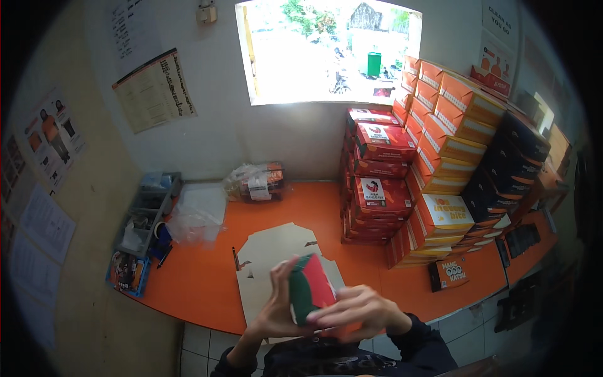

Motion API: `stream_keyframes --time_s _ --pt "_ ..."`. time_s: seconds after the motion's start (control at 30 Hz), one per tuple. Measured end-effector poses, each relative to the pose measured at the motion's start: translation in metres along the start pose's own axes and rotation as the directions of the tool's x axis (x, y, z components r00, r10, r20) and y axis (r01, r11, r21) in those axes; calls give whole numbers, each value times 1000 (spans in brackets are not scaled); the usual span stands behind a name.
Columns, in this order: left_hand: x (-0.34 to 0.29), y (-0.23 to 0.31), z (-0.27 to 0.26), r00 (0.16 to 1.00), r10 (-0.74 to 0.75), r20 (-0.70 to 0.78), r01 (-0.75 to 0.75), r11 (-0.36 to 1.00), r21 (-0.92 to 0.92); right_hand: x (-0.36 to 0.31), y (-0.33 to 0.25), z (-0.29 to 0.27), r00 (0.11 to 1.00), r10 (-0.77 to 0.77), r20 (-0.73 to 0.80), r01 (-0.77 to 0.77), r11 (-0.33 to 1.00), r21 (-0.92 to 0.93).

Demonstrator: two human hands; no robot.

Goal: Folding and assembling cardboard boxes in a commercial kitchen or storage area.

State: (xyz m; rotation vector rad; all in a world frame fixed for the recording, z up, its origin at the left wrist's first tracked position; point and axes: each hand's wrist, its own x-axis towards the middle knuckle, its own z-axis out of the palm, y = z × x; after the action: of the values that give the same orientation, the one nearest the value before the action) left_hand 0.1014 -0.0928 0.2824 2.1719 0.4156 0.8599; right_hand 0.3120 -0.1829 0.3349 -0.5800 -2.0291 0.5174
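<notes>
Gripping one red-and-green box (321, 280) over pale cardboard (267, 251) on the orange table (370, 276), my left hand (276, 309) curls around its green side, fingers parted by its width. My right hand (365, 312) stretches its fingers loosely across the lower corner; I cannot tell whether they grip. At right, stacked red boxes (383, 196), orange boxes (447, 151) and navy boxes (499, 179) block the way; one brown box (448, 274) sits before them. Left: one grey organizer (144, 220), one blue basket (144, 276).
</notes>
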Motion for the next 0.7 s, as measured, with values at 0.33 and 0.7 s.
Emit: stream_keyframes --time_s 0.33,0.7 --pt "-9 -47 10 939 -344 -2 43 122 -992 -4 37 6 932 -68 355 -121 867 484" --pt "-11 -47 55 839 -399 369 166 -459 -873 -34 80 17 935 330 -132 -351 915 -200"
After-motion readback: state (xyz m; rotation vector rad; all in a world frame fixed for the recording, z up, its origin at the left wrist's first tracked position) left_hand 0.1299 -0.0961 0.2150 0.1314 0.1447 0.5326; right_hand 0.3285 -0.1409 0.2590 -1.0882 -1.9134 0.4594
